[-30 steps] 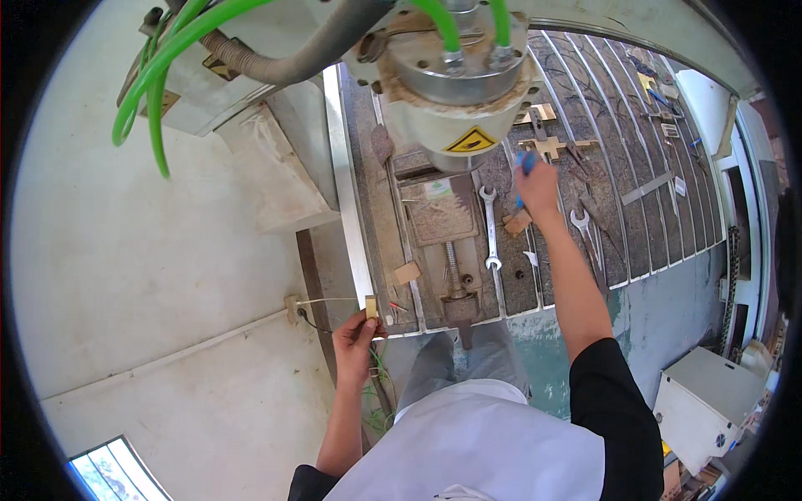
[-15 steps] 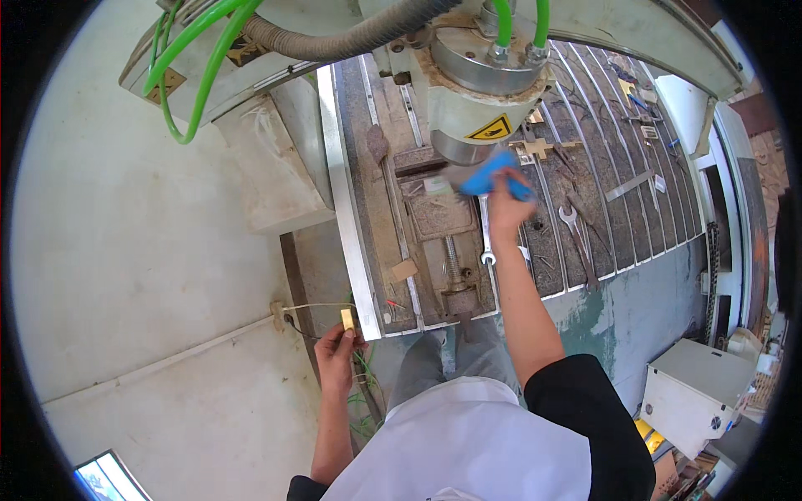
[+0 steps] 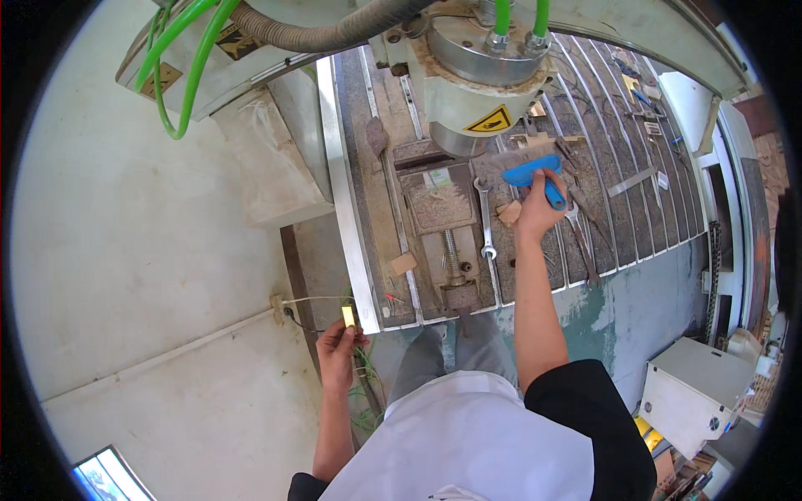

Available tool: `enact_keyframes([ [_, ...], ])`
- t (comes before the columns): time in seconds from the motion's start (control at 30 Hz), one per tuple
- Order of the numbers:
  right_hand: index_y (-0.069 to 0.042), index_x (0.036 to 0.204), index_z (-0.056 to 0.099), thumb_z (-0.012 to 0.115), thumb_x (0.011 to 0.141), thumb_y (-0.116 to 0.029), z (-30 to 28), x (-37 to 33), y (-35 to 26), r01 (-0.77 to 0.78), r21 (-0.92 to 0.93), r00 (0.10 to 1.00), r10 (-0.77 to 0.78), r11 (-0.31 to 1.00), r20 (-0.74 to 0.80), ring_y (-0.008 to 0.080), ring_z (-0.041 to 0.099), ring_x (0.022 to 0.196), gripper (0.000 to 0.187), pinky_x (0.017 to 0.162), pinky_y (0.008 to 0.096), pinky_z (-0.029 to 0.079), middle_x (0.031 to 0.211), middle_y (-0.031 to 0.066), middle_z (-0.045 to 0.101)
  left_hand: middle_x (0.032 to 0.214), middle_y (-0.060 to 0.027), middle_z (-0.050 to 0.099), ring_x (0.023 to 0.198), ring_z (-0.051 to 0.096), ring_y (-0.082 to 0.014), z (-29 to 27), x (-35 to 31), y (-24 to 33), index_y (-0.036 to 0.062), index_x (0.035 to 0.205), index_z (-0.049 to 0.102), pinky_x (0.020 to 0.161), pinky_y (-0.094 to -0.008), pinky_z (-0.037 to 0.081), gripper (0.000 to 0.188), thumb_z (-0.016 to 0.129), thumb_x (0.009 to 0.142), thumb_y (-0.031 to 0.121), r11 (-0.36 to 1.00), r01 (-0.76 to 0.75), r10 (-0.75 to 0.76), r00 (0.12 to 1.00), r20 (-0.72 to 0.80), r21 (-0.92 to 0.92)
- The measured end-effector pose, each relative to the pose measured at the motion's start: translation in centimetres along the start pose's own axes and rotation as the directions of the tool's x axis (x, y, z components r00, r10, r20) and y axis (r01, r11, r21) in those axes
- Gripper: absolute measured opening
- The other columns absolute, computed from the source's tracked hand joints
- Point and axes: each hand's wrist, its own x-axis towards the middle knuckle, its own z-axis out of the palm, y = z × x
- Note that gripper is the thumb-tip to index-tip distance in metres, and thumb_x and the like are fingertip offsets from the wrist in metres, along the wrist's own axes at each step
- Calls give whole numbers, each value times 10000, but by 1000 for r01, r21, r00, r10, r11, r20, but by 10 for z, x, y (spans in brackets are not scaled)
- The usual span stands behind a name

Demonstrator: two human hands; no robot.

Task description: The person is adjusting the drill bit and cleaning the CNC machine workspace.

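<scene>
Brush poised over a cluttered bench

The step in hand looks like sweeping. The right hand [image 3: 540, 209], fingers wrapped round the handle, grips a blue brush [image 3: 529, 174] over the bench [image 3: 374, 213], just right of the wrench [image 3: 486, 219] and beyond a small wood scrap [image 3: 509, 214]; whether the bristles touch down, I cannot tell. The left hand [image 3: 337, 352] pinches a small brass-coloured block [image 3: 348, 317] upright between thumb and fingers, just outside the bench's near left corner.

A further stroke toward the dusty vise [image 3: 441, 213] would, I judge, call for passing over the wrench and staying low under the machine head [image 3: 468, 96], with the block held clear of the dust.
</scene>
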Motion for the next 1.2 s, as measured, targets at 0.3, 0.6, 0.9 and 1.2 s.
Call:
enact_keyframes([
  [0.3,14,950,640,679,834,-96,31,-48,-3,-365,107,847,283,925,450,126,592,719,165,623,255,519,899,68,636,904,-106,637,802,617,-181,52,26,5,-51,1087,596,754,-347,530,224,555,906,73,997,75,-75,983,170,2],
  [0.6,43,1110,583,630,860,-85,-41,-14,-34,-340,175,928,299,924,221,182,598,931,284,795,283,526,1057,130,605,886,-96,637,781,605,-161,104,110,42,-69,1069,590,730,-310,506,228,599,874,50,927,-186,105,963,250,326],
  [0.9,40,1216,527,642,845,-87,-91,56,-17,-93,-54,952,104,994,288,239,557,1068,409,896,337,490,1192,164,541,930,-88,626,801,606,-164,181,165,51,-29,1091,572,740,-324,502,226,585,895,83,990,-72,25,932,360,118],
  [1.2,19,1024,600,707,747,-171,-123,87,-8,521,-661,838,-176,541,516,370,560,1009,353,895,439,441,1104,186,572,890,-65,618,765,584,-141,178,166,29,-12,1050,589,664,-276,481,195,603,859,25,997,29,-51,952,302,75],
])
